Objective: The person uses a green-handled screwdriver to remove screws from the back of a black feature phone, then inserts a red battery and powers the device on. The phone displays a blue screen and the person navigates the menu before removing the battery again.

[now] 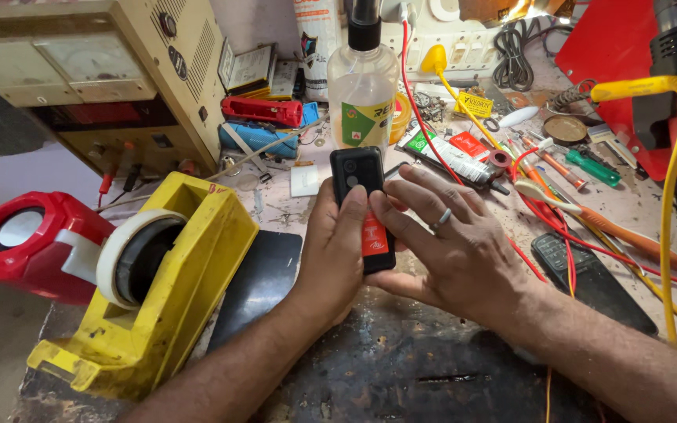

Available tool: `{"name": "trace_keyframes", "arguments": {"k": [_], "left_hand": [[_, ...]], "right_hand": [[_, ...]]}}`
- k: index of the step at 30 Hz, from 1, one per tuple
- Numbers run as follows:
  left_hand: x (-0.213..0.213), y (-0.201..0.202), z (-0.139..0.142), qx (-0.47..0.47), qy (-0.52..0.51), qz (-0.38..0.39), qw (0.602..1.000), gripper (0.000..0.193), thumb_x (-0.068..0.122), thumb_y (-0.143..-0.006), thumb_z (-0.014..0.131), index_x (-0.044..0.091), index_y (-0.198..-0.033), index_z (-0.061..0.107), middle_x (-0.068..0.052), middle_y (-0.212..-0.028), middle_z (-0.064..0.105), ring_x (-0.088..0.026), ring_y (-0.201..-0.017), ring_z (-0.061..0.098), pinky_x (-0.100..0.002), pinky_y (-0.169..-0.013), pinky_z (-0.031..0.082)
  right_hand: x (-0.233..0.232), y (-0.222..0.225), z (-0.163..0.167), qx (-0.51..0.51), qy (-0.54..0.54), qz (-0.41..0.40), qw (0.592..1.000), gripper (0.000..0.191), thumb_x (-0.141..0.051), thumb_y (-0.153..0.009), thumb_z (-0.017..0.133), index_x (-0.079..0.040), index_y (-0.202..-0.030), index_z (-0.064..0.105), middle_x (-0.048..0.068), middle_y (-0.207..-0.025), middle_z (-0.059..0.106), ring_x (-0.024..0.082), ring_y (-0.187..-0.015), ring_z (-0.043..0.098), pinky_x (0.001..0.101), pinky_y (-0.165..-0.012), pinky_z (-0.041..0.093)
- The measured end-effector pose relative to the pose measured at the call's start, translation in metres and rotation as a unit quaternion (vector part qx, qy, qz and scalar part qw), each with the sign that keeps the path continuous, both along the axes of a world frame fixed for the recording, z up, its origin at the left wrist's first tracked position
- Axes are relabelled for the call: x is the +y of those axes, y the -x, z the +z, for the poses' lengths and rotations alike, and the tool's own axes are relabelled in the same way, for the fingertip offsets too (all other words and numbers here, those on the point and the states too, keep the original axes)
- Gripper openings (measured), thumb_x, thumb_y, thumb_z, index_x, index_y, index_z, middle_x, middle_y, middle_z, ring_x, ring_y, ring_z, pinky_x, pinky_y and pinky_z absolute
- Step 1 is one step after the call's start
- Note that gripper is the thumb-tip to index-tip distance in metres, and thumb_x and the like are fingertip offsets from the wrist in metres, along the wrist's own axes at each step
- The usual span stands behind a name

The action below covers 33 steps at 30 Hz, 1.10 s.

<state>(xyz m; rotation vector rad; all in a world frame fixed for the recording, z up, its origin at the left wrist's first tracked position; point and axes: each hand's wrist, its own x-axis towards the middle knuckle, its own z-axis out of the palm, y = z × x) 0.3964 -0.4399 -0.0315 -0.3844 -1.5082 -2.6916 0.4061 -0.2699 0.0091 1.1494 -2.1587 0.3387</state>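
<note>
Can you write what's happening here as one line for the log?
left hand: holds black phone | right hand: fingers on phone's orange battery | yellow tape dispenser to the left

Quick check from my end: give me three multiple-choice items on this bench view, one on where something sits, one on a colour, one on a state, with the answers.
1. Where does the tape dispenser stand relative to the hands?
A. To their left
B. To their right
C. Behind the spray bottle

2. What colour is the label on the small black phone?
A. Green
B. Orange
C. Blue

3. How is the phone held?
A. Lying untouched on the bench
B. Held by the left hand, with the right hand touching it
C. Gripped by the right hand alone

Answers:
1. A: the yellow dispenser fills the left of the view, beside the left forearm.
2. B: an orange patch shows on the phone's back, below the camera.
3. B: the left hand wraps its lower part while right fingertips press its side.
</note>
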Motion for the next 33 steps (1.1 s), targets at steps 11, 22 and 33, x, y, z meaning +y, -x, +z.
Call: {"name": "trace_keyframes", "arguments": {"k": [11, 22, 33], "left_hand": [[0.001, 0.008, 0.0, -0.051, -0.019, -0.108, 0.993, 0.069, 0.037, -0.102, 0.048, 0.03, -0.164, 0.02, 0.001, -0.141, 0.056, -0.011, -0.127, 0.056, -0.037, -0.104, 0.05], [-0.006, 0.012, -0.009, 0.042, 0.168, 0.023, 0.985, 0.089, -0.006, -0.09, 0.066, 0.023, -0.164, 0.025, -0.012, -0.116, 0.067, -0.016, -0.106, 0.069, -0.031, -0.09, 0.059], [-0.003, -0.001, -0.004, 0.2, 0.248, -0.01, 0.948, 0.133, -0.006, -0.077, 0.086, 0.022, -0.165, -0.009, -0.015, -0.133, 0.06, -0.022, -0.117, 0.066, -0.036, -0.099, 0.057]], "right_hand": [[0.014, 0.016, 0.002, -0.395, 0.106, -0.018, 0.912, 0.089, -0.032, -0.082, 0.079, -0.006, -0.156, 0.037, 0.012, -0.12, 0.064, 0.019, -0.097, 0.069, 0.0372, -0.082, 0.059], [0.032, 0.044, -0.018, -0.749, 0.375, 0.19, 0.511, 0.066, -0.012, -0.092, 0.053, -0.009, -0.155, 0.032, 0.013, -0.123, 0.068, 0.024, -0.098, 0.074, 0.039, -0.081, 0.064], [0.026, 0.039, -0.021, -0.735, 0.369, 0.167, 0.544, 0.055, -0.013, -0.1, 0.054, -0.01, -0.153, 0.041, 0.008, -0.124, 0.069, 0.014, -0.09, 0.069, 0.0323, -0.071, 0.061]]}}
